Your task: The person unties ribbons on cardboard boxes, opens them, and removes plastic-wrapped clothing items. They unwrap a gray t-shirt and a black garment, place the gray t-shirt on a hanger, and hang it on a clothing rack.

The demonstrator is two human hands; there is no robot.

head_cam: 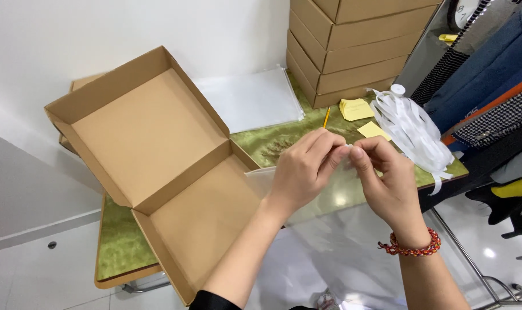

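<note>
Open cardboard box (pixel 157 166) on green table (pixel 120 244), stacked boxes (pixel 353 49) and white strip bundle (pixel 413 129) behind. Clear, glossy plastic bag (pixel 330 229) over table edge, top pinched by left hand (pixel 304 169) and right hand (pixel 387 178) fingers.

Your head camera looks steeply down, close over your hands, across the green table (pixel 120 247) toward the white wall (pixel 100 34).

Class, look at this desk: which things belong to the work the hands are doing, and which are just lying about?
In use: clear plastic bag, pinched at its top edge by left hand and right hand; open cardboard box beside it.

Lying about: stacked boxes, white strips, yellow notes, pencil, plastic sheets.
</note>
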